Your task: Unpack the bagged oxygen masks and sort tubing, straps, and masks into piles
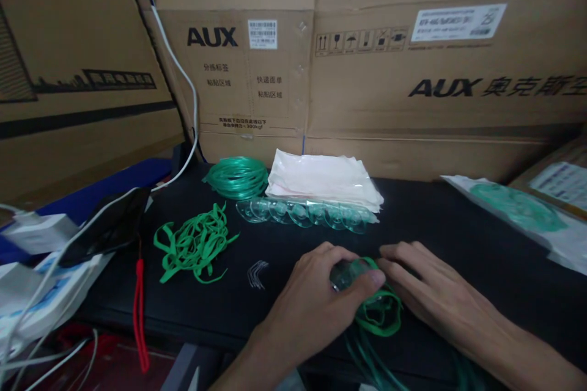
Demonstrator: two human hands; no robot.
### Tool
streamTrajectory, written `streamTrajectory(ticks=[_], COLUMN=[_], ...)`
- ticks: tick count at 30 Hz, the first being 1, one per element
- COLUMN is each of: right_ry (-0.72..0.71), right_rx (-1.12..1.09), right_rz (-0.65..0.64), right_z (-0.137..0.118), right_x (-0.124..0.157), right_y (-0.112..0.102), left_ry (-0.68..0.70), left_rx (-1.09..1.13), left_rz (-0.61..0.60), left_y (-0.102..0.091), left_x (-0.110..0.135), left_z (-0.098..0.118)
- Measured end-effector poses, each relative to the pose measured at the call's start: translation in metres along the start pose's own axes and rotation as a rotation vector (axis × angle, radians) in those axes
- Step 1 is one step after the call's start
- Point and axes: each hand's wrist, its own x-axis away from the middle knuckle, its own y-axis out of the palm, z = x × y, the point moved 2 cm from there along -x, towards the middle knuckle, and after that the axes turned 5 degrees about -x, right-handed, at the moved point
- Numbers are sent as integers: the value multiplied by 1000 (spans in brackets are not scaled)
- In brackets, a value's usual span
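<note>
A clear green oxygen mask [342, 275] is gripped in my left hand [316, 290], with the thumb laid across its near side. Looped green elastic strap [380, 314] bunches below the mask between my hands. My right hand [426, 284] is closed at the mask's right side, its curled fingertips against the strap; what they pinch is partly hidden. Green tubing [371, 357] runs from beneath the mask toward the table's front edge. Left of my hands lie several thin metal strips [257, 274] and a tangled pile of green elastic straps [197, 244].
At the back sit a coil of green tubing [236, 177], a stack of white bags [321, 177] and a row of clear masks [300, 214]. A bagged mask [518, 208] lies right. Cardboard boxes [367, 104] wall the black table [183, 308]. A power strip [59, 293] stands left.
</note>
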Motion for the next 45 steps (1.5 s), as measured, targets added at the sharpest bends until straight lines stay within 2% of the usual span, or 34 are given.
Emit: streamTrajectory(ticks=[5,12,18,24,28,34,39,42,45], right_ry=[-32,-28,27,12,36,184,356,358,351], right_rx=[16,-87,-103,-1,-26,-145,-243,-211,-180], right_rz=[-3,-107,-173,-192,-195,-206,-361,-452,-492], right_z=[-3,-1,0,5,9,7,16,21,24], right_x=[-2,-10,0,10,0,-15,-6,4,7], right_y=[1,4,17,27,27,10,-9,-13,-18], left_ry=[-17,11,57,-82,-78,-78,-88,-78,-73], left_rx=[-41,-100,-153,-126,-140,-228,-346,-410,-478], left_rz=[-29,-54,-39,-30,-69,-56,-64,-69,-25], left_y=[-2,-7,-11,-17,-27,-36,-43,-45,-44], left_x=[-2,0,-3,-3,-2,2,4,1,0], left_z=[-1,5,9,2,-1,4,5,3,-3])
